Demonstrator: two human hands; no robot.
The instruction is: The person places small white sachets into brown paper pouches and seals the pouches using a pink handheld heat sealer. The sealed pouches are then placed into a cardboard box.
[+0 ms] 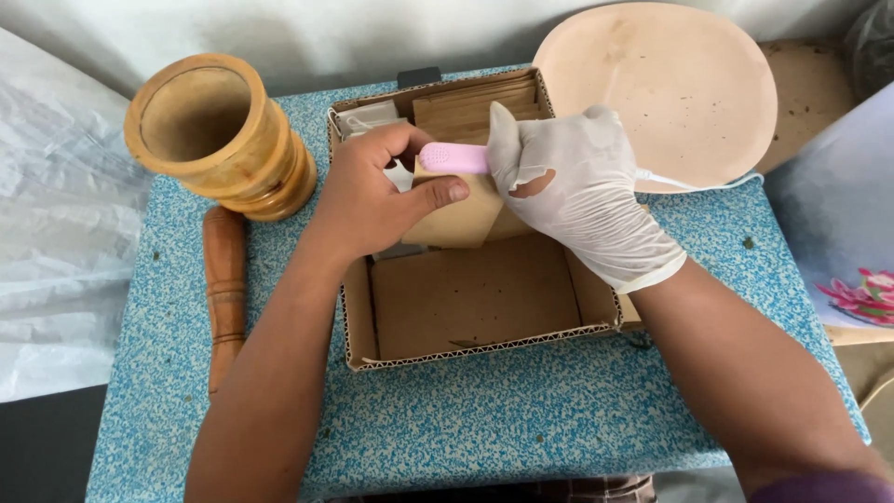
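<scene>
left hand (pixel 377 191) pinching a tan packet (pixel 456 216) over the cardboard box (pixel 475 298) | gloved right hand (pixel 577 191) wrapped round a pink tool (pixel 453 157) at the packet's top | front of box looks empty, more packets stacked at back | wooden mortar (pixel 219 130) left of box

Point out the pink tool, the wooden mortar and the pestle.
pink tool (pixel 453 157), head view, its rounded handle end.
wooden mortar (pixel 270 158), head view, outer side wall.
pestle (pixel 224 279), head view, mid-shaft.
</scene>
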